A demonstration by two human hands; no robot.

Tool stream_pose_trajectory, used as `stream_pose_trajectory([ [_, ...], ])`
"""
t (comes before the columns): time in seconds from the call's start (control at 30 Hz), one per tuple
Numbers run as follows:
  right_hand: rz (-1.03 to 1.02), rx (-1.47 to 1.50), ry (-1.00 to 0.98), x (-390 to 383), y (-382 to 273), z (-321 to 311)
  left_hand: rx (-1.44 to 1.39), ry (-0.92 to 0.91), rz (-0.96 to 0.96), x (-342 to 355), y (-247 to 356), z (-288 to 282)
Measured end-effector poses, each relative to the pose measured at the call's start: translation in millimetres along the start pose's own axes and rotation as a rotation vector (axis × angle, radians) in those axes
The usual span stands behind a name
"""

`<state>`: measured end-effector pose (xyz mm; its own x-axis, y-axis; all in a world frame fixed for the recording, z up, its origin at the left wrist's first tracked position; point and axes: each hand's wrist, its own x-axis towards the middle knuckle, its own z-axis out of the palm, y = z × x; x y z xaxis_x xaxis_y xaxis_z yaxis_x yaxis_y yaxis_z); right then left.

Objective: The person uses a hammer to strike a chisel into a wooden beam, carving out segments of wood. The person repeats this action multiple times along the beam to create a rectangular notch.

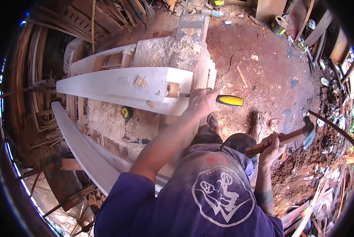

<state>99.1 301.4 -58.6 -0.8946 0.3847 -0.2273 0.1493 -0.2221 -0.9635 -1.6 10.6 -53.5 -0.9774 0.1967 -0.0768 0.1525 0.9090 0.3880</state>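
Observation:
My left hand point(200, 102) is closed round a chisel with a yellow-and-black handle point(230, 100), its blade pointing leftward at a squared cut point(173, 89) in the end of a long pale timber beam point(109, 87). Small wood chips point(141, 81) lie on that beam. Low at the right, away from the timber, my right hand point(271, 147) grips the wooden handle of a hammer point(308, 133).
A shaving-covered wooden bench point(192, 27) lies beneath the beam, with a tape measure point(126, 113) and a second long pale plank point(86, 150). My sandalled feet point(258, 123) stand on the dirt floor point(263, 79). A can point(279, 25) and scrap wood lie around the edges.

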Motion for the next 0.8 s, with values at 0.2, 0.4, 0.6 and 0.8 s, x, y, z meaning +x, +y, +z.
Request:
stream_pose_trajectory([
  [0.2, 0.168, -0.697, -0.498, -17.3, -4.4, 52.7, 0.089, -0.12, -0.161, 1.6, -9.1, -6.2],
  [0.4, 0.069, 0.086, 0.023, -0.2, 7.3, 29.9, 0.032, -0.071, -0.082, 2.0, -5.5, -25.2],
  [0.6, 0.196, -0.488, -0.468, -22.0, -9.2, 69.4, 0.009, -0.054, -0.063, -5.7, -7.2, -37.0],
  [0.8, 0.159, -0.291, -0.249, 28.6, -6.1, -1.7, -1.493, 0.484, -0.244, -38.0, -94.7, -153.1],
])
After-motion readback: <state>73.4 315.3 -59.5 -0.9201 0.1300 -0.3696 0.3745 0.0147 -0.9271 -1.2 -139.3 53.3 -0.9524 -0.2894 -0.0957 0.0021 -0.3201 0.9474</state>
